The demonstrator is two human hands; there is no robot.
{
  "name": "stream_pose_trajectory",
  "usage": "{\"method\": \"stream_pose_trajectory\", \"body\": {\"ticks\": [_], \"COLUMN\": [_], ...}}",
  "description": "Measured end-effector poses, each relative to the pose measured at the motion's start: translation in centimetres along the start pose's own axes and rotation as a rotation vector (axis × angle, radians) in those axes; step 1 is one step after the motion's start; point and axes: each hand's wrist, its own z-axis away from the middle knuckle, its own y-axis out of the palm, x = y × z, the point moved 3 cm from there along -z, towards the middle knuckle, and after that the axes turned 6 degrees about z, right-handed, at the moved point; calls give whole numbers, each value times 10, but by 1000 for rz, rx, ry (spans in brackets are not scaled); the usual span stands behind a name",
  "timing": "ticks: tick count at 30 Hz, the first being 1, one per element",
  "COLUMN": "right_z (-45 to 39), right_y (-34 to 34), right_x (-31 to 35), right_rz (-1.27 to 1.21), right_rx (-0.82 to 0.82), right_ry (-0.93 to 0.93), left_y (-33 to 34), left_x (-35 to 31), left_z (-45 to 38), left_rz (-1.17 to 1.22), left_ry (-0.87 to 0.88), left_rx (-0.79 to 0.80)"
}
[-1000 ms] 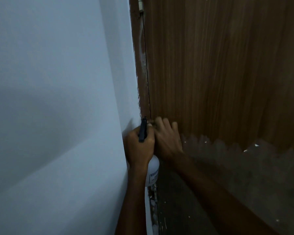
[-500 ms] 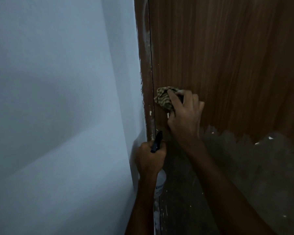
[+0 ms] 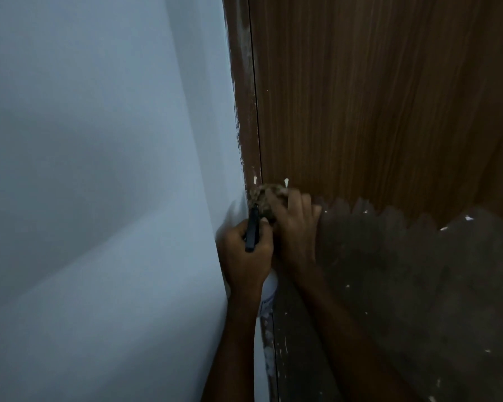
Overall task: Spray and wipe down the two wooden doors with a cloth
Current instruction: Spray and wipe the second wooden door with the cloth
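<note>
At centre frame, against the left edge of the wooden door [image 3: 375, 97]: right hand [image 3: 295, 227], grip closed over a bunched cloth [image 3: 266, 200], pressing it just below two pale paint drips. Just beside it, lower left: left hand [image 3: 246, 256], grip wrapped round a spray bottle [image 3: 269, 288], black trigger [image 3: 252, 230] pointing up. Likely trouble: hands crowded together, so a knock to the trigger and spray onto the white wall [image 3: 99, 169]. Also possible: cloth snagging in the gap beside the door frame [image 3: 243, 97], drips left untouched.
</note>
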Motion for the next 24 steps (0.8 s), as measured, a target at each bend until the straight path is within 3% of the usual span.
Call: {"method": "stream_pose_trajectory", "body": {"ticks": [3,9,17,22,24], "right_z": [-25,70,-6,93,86], "right_y": [-2,25,1,8,-3], "right_x": [-1,2,-7,-19,-25], "right_rz": [67,-10,108,55,54], "right_rx": [-29,229,-96,130,121], "right_ry": [-11,-43,41,49,49], "left_y": [-1,-2,-2,4,7], "left_x": [2,-4,8,15,14], "left_z": [1,-1,6,6,6], "left_rz": [-13,16,30,36,48], "left_ry": [13,67,33,-11,-17], "left_rx": [-21,-46,11,47,53]}}
